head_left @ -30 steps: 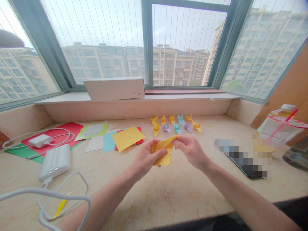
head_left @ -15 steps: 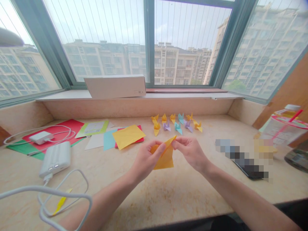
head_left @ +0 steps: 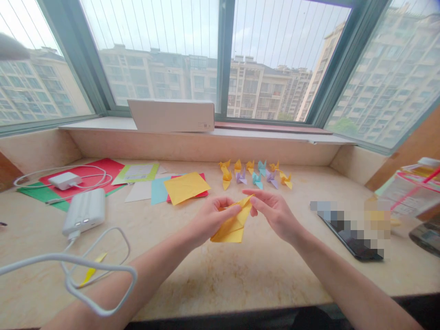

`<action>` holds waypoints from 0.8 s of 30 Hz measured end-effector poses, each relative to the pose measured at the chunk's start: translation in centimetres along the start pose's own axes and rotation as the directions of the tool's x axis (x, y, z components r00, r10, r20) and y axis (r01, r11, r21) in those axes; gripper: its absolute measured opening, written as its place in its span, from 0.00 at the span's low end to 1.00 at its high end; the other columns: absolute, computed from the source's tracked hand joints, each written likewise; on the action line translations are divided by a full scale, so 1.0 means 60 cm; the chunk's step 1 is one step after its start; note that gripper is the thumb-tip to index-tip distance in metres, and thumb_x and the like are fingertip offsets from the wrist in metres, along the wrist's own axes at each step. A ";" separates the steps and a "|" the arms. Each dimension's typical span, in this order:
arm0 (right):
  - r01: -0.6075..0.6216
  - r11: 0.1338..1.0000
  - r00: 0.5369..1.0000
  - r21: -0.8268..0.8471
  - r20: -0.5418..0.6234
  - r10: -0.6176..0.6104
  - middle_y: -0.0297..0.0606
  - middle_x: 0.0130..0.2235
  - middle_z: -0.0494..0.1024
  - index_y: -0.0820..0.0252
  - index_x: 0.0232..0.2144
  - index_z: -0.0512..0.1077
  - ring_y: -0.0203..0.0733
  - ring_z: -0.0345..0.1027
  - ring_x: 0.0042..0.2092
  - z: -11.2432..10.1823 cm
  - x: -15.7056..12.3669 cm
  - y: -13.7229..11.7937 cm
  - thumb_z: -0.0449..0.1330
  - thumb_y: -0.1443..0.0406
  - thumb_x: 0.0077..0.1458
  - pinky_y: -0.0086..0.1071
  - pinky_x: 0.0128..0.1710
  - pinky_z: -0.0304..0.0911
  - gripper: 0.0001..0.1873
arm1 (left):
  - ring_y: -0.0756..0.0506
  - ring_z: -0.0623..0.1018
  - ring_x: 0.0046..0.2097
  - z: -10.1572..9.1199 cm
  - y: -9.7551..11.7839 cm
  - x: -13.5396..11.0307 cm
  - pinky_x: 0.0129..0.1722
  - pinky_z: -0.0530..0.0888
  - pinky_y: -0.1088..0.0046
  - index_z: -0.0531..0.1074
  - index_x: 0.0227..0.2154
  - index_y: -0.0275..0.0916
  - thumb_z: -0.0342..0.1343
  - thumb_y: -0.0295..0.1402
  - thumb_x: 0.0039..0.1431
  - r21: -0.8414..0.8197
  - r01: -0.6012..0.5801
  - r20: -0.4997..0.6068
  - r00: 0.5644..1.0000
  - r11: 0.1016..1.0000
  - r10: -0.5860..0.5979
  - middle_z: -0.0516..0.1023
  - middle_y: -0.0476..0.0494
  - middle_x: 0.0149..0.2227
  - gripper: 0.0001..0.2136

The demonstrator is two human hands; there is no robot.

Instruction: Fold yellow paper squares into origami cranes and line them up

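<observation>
A partly folded sheet of yellow origami paper [head_left: 231, 233] is held up above the stone counter. My left hand [head_left: 216, 214] grips it from the left, thumb on top and fingers behind. At its pointed upper right corner, my right hand [head_left: 280, 215] pinches the paper with the thumb, the index finger reaching out past the tip. Just beyond my hands stand several small folded paper cranes [head_left: 256, 179] in yellow, blue and purple, set in two rows. Left of them lies a flat yellow sheet [head_left: 187, 189] over a red one.
Coloured sheets, including a red sheet [head_left: 99, 167], spread at the left. A white power bank [head_left: 85, 208], a charger [head_left: 65, 180] and a looping white cable [head_left: 99, 309] lie near my left arm. On the right are a phone [head_left: 357, 243] and a plastic cup [head_left: 409, 190]. A white box [head_left: 172, 115] stands on the sill.
The yellow paper has turned and tilted flatter, showing more of its folded face. My right index finger has stretched out past the corner. The whole view has shifted slightly.
</observation>
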State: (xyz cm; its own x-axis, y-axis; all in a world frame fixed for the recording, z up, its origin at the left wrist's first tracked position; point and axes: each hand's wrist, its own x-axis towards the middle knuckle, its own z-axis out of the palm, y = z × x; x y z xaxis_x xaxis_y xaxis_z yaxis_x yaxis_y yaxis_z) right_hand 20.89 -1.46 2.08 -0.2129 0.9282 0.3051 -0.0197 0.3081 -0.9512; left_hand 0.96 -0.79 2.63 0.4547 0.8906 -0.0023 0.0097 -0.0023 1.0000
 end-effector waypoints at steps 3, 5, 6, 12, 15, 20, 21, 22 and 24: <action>-0.012 1.000 0.999 0.003 0.031 0.011 0.32 0.24 0.75 0.57 0.42 0.81 0.35 0.65 0.28 -0.004 0.002 0.002 0.66 0.56 0.56 0.30 0.30 0.61 0.15 | 0.53 0.67 0.22 -0.006 0.000 0.001 0.21 0.59 0.79 0.71 0.27 0.36 0.65 0.49 0.52 -0.029 0.041 0.054 0.998 0.999 -0.040 0.68 0.52 0.22 0.19; -0.018 1.000 0.999 -0.002 0.036 0.018 0.33 0.26 0.77 0.56 0.39 0.81 0.34 0.66 0.27 -0.005 0.003 0.002 0.67 0.56 0.54 0.29 0.29 0.62 0.13 | 0.54 0.66 0.23 -0.010 0.000 0.002 0.22 0.58 0.79 0.72 0.28 0.35 0.66 0.48 0.51 -0.020 0.039 0.056 0.998 0.999 -0.038 0.69 0.52 0.23 0.19; -0.023 1.000 0.999 -0.003 0.038 0.023 0.33 0.26 0.77 0.56 0.39 0.81 0.34 0.66 0.27 -0.005 0.003 0.002 0.68 0.56 0.53 0.29 0.29 0.62 0.13 | 0.54 0.67 0.23 -0.011 0.000 0.002 0.23 0.59 0.79 0.74 0.28 0.34 0.66 0.48 0.51 -0.014 0.030 0.054 0.998 0.999 -0.029 0.70 0.51 0.24 0.19; -0.044 0.999 0.998 -0.005 0.036 0.044 0.33 0.26 0.78 0.56 0.37 0.82 0.33 0.67 0.28 -0.004 0.001 0.004 0.70 0.55 0.50 0.28 0.30 0.63 0.14 | 0.52 0.70 0.27 -0.010 0.003 0.000 0.26 0.62 0.78 0.77 0.33 0.33 0.64 0.49 0.53 0.022 0.004 0.060 0.998 1.000 -0.006 0.75 0.47 0.27 0.20; -0.042 0.999 0.999 -0.026 0.003 0.042 0.35 0.27 0.79 0.57 0.36 0.82 0.34 0.67 0.28 -0.004 0.000 0.006 0.71 0.54 0.49 0.29 0.29 0.64 0.15 | 0.51 0.72 0.28 -0.006 0.007 -0.003 0.27 0.64 0.78 0.78 0.33 0.34 0.66 0.47 0.51 0.041 -0.009 0.028 1.000 0.999 0.008 0.76 0.47 0.28 0.19; -0.032 0.998 0.999 -0.055 -0.040 0.030 0.36 0.28 0.80 0.57 0.36 0.82 0.35 0.68 0.29 -0.003 0.002 0.006 0.71 0.55 0.48 0.30 0.29 0.66 0.15 | 0.51 0.74 0.28 0.001 0.010 -0.005 0.26 0.65 0.78 0.78 0.35 0.35 0.69 0.42 0.47 0.073 -0.002 0.025 1.000 0.997 0.000 0.77 0.48 0.28 0.18; -0.028 0.998 0.999 -0.059 -0.043 0.025 0.35 0.28 0.80 0.57 0.36 0.82 0.35 0.68 0.28 -0.002 0.002 0.006 0.71 0.55 0.48 0.30 0.30 0.66 0.15 | 0.51 0.74 0.28 0.001 0.009 -0.004 0.26 0.65 0.78 0.77 0.35 0.35 0.70 0.42 0.47 0.072 -0.004 0.027 1.000 0.997 0.002 0.77 0.48 0.28 0.18; -0.023 0.998 0.999 -0.064 -0.047 0.020 0.35 0.28 0.80 0.57 0.36 0.82 0.35 0.68 0.28 -0.002 0.002 0.006 0.71 0.55 0.48 0.30 0.30 0.66 0.14 | 0.51 0.74 0.28 0.002 0.008 -0.004 0.26 0.66 0.78 0.77 0.35 0.35 0.70 0.42 0.47 0.073 -0.005 0.026 1.000 0.997 0.004 0.77 0.48 0.28 0.17; -0.012 0.997 0.998 -0.075 -0.057 0.008 0.35 0.27 0.80 0.56 0.36 0.82 0.35 0.68 0.28 -0.001 0.003 0.005 0.70 0.56 0.49 0.31 0.30 0.66 0.14 | 0.51 0.74 0.28 0.003 0.006 -0.003 0.26 0.66 0.78 0.76 0.35 0.35 0.70 0.41 0.47 0.075 -0.004 0.024 1.000 0.997 0.002 0.77 0.49 0.28 0.17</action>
State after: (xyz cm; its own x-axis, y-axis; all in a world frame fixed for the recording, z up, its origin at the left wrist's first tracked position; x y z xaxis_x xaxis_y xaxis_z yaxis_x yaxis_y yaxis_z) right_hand 20.91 -1.20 1.85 -0.1566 0.9410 0.3000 0.0560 0.3118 -0.9485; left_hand 1.05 -1.01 2.97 0.4763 0.8793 -0.0001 0.0743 -0.0401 0.9964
